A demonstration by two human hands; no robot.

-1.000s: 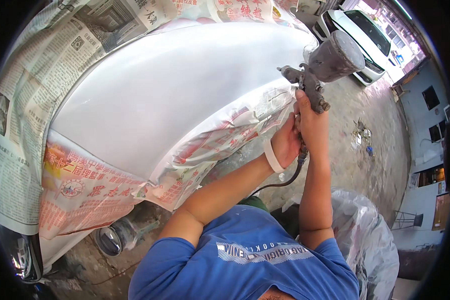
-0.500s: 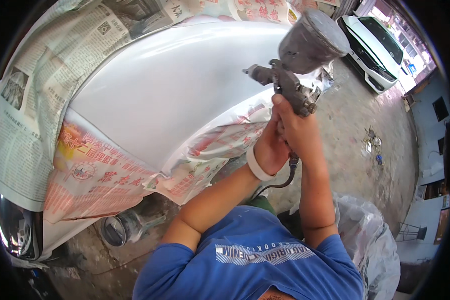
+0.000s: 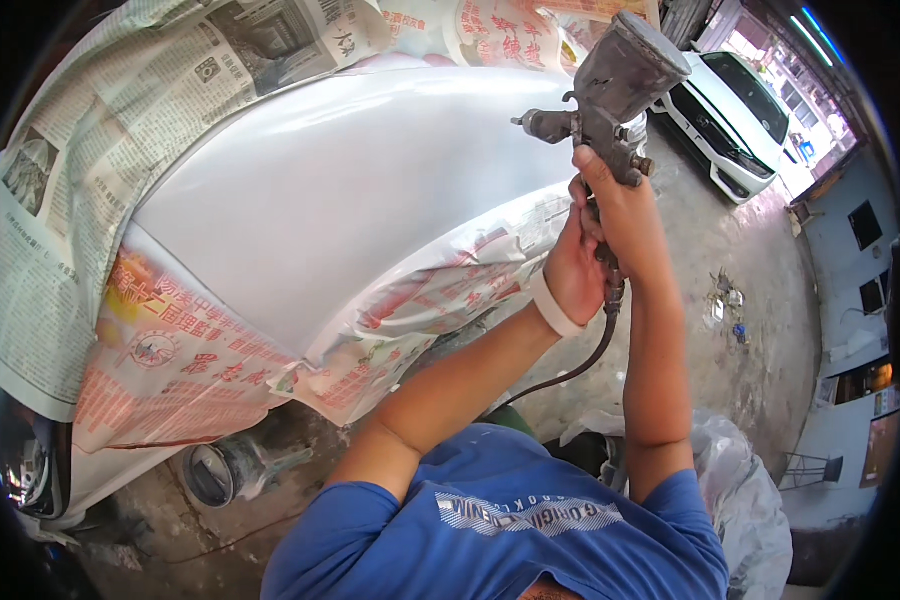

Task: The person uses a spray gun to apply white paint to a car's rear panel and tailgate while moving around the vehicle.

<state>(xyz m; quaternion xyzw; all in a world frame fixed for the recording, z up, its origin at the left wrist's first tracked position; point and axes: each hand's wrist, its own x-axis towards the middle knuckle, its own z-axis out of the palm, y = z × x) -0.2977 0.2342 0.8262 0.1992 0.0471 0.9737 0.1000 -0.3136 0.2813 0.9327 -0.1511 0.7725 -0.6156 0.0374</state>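
Note:
A grimy spray gun with a large paint-crusted cup on top points its nozzle left, over the far right part of a glossy white car fender. My right hand is wrapped round its grip, the thumb up behind the body. Just left of it, my left hand, with a pale wristband, is closed against the lower grip; some of its fingers are hidden. From the bottom of the grip a dark hose curves down toward my body. The nozzle stays apart from the panel.
Newspaper masking sheets surround the fender. A clear-sided container lies on the concrete floor beneath. Crumpled plastic sheeting is by my right side. A white car stands at the far right, with scraps on the floor before it.
Both hands and the spray gun have moved right and a little farther away, and more of the hose shows. The whole view has shifted slightly.

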